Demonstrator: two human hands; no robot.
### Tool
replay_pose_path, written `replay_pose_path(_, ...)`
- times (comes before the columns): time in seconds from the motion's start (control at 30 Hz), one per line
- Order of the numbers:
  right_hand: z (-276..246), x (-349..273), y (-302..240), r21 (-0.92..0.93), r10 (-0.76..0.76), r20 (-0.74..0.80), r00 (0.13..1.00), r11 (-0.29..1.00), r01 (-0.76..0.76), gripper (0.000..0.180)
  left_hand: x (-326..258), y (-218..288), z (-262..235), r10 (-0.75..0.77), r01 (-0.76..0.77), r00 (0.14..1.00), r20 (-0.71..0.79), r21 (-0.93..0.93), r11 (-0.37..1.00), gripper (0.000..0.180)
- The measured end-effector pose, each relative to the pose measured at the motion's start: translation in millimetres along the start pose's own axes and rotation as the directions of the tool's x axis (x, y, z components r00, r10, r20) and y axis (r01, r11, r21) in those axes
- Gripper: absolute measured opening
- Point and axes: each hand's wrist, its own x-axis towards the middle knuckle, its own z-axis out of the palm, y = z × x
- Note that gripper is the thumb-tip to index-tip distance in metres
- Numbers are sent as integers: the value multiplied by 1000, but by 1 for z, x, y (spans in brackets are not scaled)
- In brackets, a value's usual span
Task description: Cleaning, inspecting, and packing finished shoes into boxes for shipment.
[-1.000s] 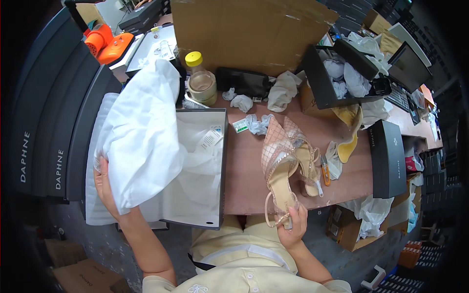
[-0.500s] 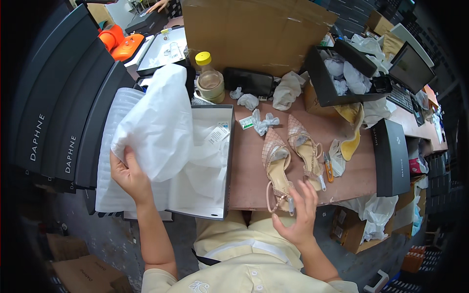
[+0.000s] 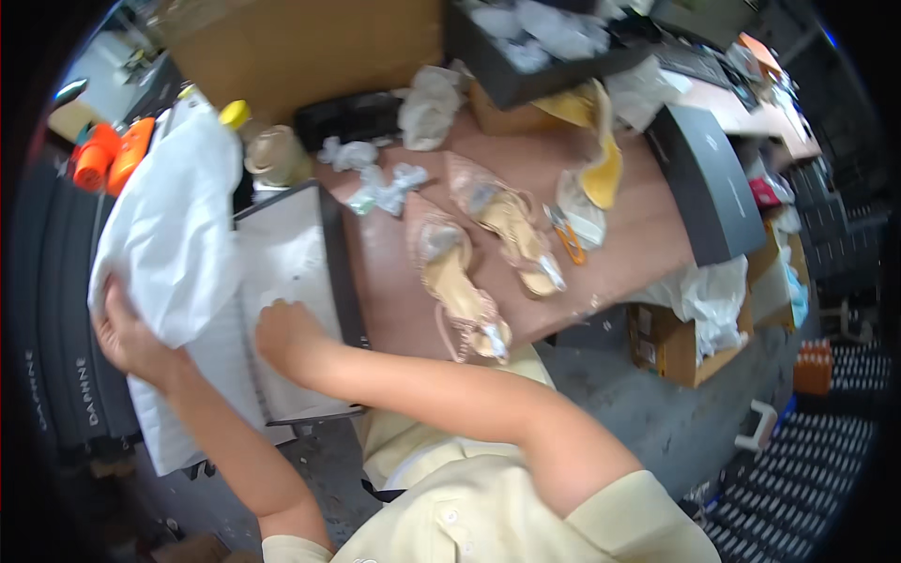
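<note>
At the far left my left hand (image 3: 131,328) is closed on a sheet of white wrapping paper (image 3: 174,230), which stands up loosely above it. My right arm crosses in front of me, and my right hand (image 3: 286,338) is curled low over the inside of a black shoe box (image 3: 343,272) with a white interior. Blur and the turn of the hand hide what its fingers hold, if anything. Two pink pointed slingback shoes (image 3: 439,246) (image 3: 502,220) lie side by side on the table, right of the box, soles down with clear tags at their heels.
Orange-handled snips (image 3: 567,235) lie beside the shoes. Crumpled paper (image 3: 432,108), a yellow-capped bottle (image 3: 235,114) and a large cardboard panel (image 3: 310,56) are at the back. Dark shoe boxes (image 3: 70,310) stack at left; another black box (image 3: 709,183) stands at right.
My right hand has left the space by the shoes and reached left into the box. My left hand has carried the paper further left. The whole view has turned and blurred.
</note>
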Motion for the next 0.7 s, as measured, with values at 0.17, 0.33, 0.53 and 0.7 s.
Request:
replay_pose_path(0.17, -105, -89, 68, 705, 318, -541, 778, 676, 213, 32, 0, -7, 3, 32, -31, 998, 62, -17, 999, 19)
replay_pose_path(0.33, -143, -171, 168, 707, 663, -663, 349, 707, 1, 23, -15, -14, -9, -61, 66, 992, 112, -38, 997, 20)
replay_pose_path(0.53, -148, -192, 128, 213, 453, -755, 475, 854, -475, 48, -53, -19, -26, -243, 249, 966, 86, -74, 966, 28)
replay_pose_path(0.7, -124, -120, 127, 972, 552, 73, 831, -224, 64, 58, -86, 5, -20, 176, -11, 649, 740, -223, 975, 42)
